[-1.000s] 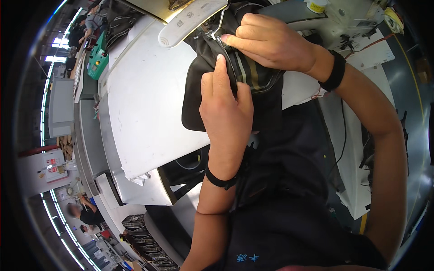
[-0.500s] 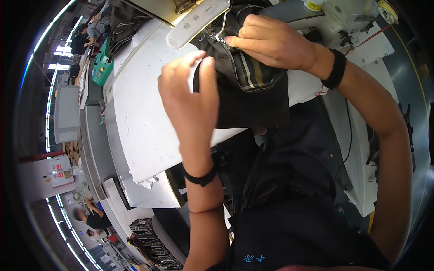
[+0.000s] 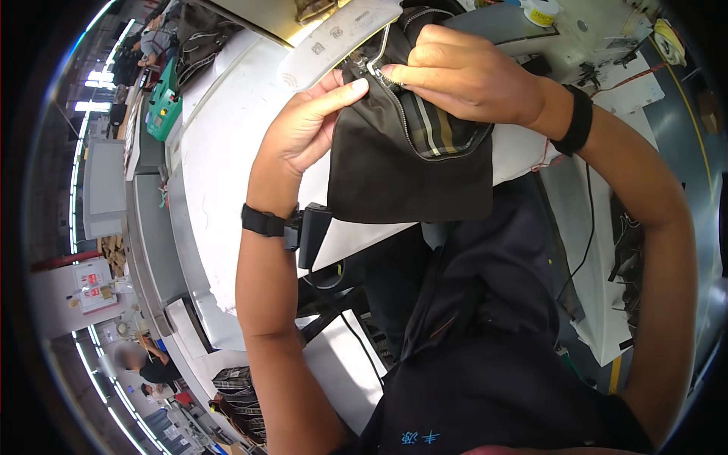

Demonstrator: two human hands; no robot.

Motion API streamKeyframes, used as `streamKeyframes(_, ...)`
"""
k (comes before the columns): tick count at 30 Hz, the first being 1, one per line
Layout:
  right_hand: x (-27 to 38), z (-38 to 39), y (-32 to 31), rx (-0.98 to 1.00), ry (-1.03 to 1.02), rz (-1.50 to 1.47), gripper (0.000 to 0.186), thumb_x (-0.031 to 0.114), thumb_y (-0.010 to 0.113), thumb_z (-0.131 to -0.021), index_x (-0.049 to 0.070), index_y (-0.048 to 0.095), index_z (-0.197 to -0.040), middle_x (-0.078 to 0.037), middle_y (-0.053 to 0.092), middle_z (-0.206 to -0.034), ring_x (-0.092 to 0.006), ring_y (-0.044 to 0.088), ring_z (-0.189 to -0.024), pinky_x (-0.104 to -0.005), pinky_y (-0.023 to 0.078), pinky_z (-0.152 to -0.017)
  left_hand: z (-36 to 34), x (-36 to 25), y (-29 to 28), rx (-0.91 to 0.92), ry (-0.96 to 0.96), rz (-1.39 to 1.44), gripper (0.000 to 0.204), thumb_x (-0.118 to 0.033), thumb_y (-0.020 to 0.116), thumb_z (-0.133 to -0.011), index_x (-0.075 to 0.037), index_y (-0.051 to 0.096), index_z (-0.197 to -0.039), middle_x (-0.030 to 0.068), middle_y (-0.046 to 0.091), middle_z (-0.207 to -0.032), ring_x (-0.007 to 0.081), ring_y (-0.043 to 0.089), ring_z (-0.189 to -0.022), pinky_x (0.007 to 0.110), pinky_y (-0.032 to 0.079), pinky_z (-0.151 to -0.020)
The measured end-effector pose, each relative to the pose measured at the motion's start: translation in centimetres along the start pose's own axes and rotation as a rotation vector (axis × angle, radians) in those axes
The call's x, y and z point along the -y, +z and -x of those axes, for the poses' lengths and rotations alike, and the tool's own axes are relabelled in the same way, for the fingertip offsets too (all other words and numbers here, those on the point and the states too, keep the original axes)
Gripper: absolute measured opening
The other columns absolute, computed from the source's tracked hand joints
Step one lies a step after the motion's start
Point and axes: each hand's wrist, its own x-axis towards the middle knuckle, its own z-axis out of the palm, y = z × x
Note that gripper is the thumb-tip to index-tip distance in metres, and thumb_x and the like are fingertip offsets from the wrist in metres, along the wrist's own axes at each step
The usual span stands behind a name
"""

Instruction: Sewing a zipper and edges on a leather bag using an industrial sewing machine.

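A dark fabric piece [image 3: 394,182] with a curved metal zipper [image 3: 402,114] lies under the head of a sewing machine [image 3: 341,42] and hangs over the table's front edge. Striped plaid lining [image 3: 436,133] shows inside the zipper's curve. My left hand [image 3: 307,125] grips the fabric's left edge beside the needle area, thumb on top and fingers partly hidden underneath. Close to the presser foot, my right hand [image 3: 474,80] pinches the zipper edge between thumb and forefinger, its other fingers curled over the cloth. The machine head hides the fabric's far part.
White tabletop [image 3: 208,189] extends to the left, with a green device [image 3: 163,106] and dark fabric [image 3: 201,49] beyond. A yellow-labelled container [image 3: 541,13] stands at the back right. Plaid pieces [image 3: 235,390] lie lower left; a co-worker [image 3: 155,364] is farther off.
My left hand, raised with fingers apart before, has turned and closed on the fabric's left edge. The right hand keeps its pinch. The fabric's lower flap lies flatter and wider.
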Motion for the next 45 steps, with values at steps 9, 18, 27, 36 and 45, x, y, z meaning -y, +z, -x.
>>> streamKeyframes(9,-0.2,-0.3,-0.1,-0.002,-0.024,-0.036,0.034,0.003,0.075,-0.082,0.003,0.069,-0.115,-0.005,0.055,-0.088,-0.0246,0.054,-0.083,-0.0361,0.049,-0.072,-0.4,-0.5,0.2,0.069,-0.049,0.041,0.034,-0.011,0.063,-0.102,-0.001,0.058,-0.134,0.0078,0.068,-0.126,0.0152,0.066,-0.113,0.031,0.053,-0.102)
streamKeyframes(18,-0.2,-0.2,0.1,-0.017,-0.037,0.0,0.035,0.001,0.075,-0.082,0.003,0.068,-0.116,-0.005,0.053,-0.087,-0.0246,0.053,-0.08,-0.0362,0.048,-0.07,0.0,-1.2,0.2,-0.03,-0.031,-0.163,0.015,-0.01,0.068,-0.098,-0.004,0.064,-0.112,0.0011,0.069,-0.105,0.009,0.068,-0.094,0.025,0.056,-0.088)
streamKeyframes(27,-0.1,0.0,0.1,-0.009,-0.02,-0.008,0.035,0.005,0.075,-0.083,0.003,0.068,-0.117,-0.005,0.052,-0.087,-0.0244,0.052,-0.084,-0.0358,0.048,-0.073,-0.4,-0.5,0.6,-0.075,-0.007,-0.01,0.023,-0.007,0.063,-0.1,-0.001,0.061,-0.122,0.0064,0.07,-0.11,0.0134,0.069,-0.098,0.029,0.056,-0.093)
streamKeyframes(36,-0.2,0.0,0.3,-0.014,-0.017,0.015,0.035,0.002,0.076,-0.081,0.002,0.069,-0.116,-0.005,0.052,-0.087,-0.0239,0.052,-0.081,-0.0352,0.047,-0.069,0.4,-1.0,2.8,-0.185,0.1,-0.183,0.01,-0.007,0.073,-0.093,-0.01,0.064,-0.091,-0.0048,0.062,-0.087,0.0033,0.057,-0.083,0.019,0.045,-0.077)
streamKeyframes(45,0.2,-0.2,0.1,-0.01,0.015,0.006,0.036,0.003,0.077,-0.081,0.002,0.069,-0.116,-0.005,0.052,-0.086,-0.0239,0.052,-0.08,-0.0353,0.047,-0.068,0.5,-1.5,2.5,-0.101,0.125,-0.252,0.02,0.003,0.073,-0.09,-0.008,0.063,-0.104,-0.0044,0.056,-0.088,0.005,0.057,-0.084,0.021,0.048,-0.079)
